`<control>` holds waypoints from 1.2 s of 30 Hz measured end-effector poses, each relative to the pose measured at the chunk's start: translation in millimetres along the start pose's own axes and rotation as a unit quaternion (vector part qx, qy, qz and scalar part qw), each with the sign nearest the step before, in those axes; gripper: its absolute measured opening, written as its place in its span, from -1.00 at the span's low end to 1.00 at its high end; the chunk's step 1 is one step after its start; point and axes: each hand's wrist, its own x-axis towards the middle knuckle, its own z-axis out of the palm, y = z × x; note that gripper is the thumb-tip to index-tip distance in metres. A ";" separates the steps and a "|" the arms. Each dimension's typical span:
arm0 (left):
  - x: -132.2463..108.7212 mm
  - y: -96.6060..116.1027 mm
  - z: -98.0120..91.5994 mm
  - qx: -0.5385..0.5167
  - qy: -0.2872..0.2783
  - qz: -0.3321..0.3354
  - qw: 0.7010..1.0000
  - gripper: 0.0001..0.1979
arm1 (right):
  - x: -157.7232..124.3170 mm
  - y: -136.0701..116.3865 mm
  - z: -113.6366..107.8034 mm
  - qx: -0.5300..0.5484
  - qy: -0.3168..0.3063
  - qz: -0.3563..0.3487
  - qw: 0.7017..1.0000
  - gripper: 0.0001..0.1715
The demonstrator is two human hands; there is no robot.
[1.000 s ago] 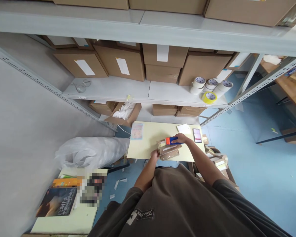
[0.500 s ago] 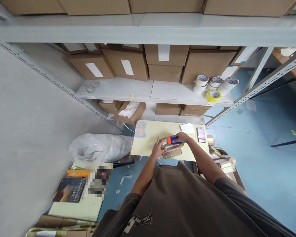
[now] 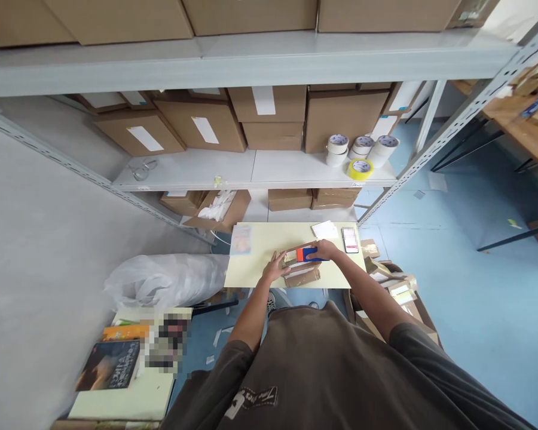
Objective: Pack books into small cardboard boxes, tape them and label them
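Looks like mid-taping, frame centre: right hand [image 3: 325, 249] gripping tape gun [image 3: 305, 254] on the box [image 3: 301, 272], left hand [image 3: 275, 266] fingers spread against it. A straight pull needs the box pinned.

A pale yellow table [image 3: 255, 275] carries a small cardboard box [image 3: 303, 276], which lies close to the middle of its near edge. At the far right corner lies a phone [image 3: 349, 239] (screen up, just beside a white paper [image 3: 324, 229]). A clear packet [image 3: 241, 239] lies at the far left corner, well apart from them.
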 end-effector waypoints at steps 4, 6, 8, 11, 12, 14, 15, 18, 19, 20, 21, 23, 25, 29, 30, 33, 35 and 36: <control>4.5 3.0 5.1 0.001 -0.004 -0.010 1.000 -0.06 | -8.6 23.3 -6.8 -0.011 0.002 0.027 1.000 -0.20; 5.3 3.8 5.6 -0.002 -0.002 -0.012 1.000 -0.07 | -15.3 45.1 -15.8 -0.022 0.001 0.056 0.998 -0.13; 5.6 4.9 5.6 -0.003 0.007 -0.009 1.000 -0.08 | -24.7 72.1 -27.6 -0.032 0.003 0.076 0.997 -0.11; 5.8 7.6 6.0 -0.012 0.030 0.004 0.999 -0.12 | -41.9 111.6 -45.7 -0.035 0.015 0.098 0.994 -0.14; 5.9 8.9 6.4 -0.015 0.031 0.007 0.999 -0.13 | -47.4 122.4 -50.8 -0.033 0.019 0.105 0.994 -0.16; 6.1 12.2 7.4 -0.020 0.028 0.009 0.999 -0.16 | -56.6 139.7 -59.3 -0.026 0.019 0.112 0.993 -0.19; 6.1 14.2 7.9 -0.023 0.026 0.008 0.999 -0.16 | -60.3 146.9 -62.7 -0.024 0.015 0.112 0.993 -0.20; 5.7 20.4 8.8 -0.042 0.023 -0.002 0.999 -0.18 | -68.3 165.1 -71.2 -0.024 0.005 0.114 0.993 -0.26; 5.4 22.4 8.8 -0.046 0.018 -0.007 0.999 -0.19 | -70.0 170.1 -73.2 -0.023 0.003 0.118 0.993 -0.26; 4.9 24.3 8.8 -0.047 0.013 -0.012 0.999 -0.19 | -71.0 174.2 -74.6 -0.022 0.001 0.123 0.992 -0.27; 4.4 26.0 8.5 -0.047 0.008 -0.015 0.999 -0.20 | -71.1 176.8 -75.1 -0.025 0.000 0.129 0.991 -0.26; 3.2 28.9 7.9 -0.050 0.006 -0.015 0.999 -0.20 | -68.2 176.3 -72.8 -0.037 0.001 0.142 0.989 -0.25; 2.3 31.0 7.4 -0.060 0.012 -0.017 0.998 -0.23 | -60.9 168.4 -66.1 -0.053 0.008 0.159 0.986 -0.25; 3.4 31.2 9.5 -0.034 0.024 0.000 0.999 -0.16 | -40.5 142.2 -45.5 -0.067 0.019 0.188 0.980 -0.22; 4.6 30.0 10.7 -0.010 0.018 0.008 1.000 -0.11 | -35.6 135.4 -39.8 -0.071 0.018 0.193 0.978 -0.21; 10.0 23.0 14.8 0.074 -0.022 0.022 0.997 0.01 | -22.4 114.8 -22.0 -0.083 0.007 0.206 0.975 -0.25; 13.9 16.1 17.1 0.105 -0.044 0.027 0.993 0.05 | -13.7 100.0 -8.9 -0.070 0.002 0.220 0.973 -0.32; 15.6 12.4 18.0 0.109 -0.050 0.030 0.992 0.07 | -9.1 92.6 -1.9 -0.050 0.007 0.229 0.972 -0.36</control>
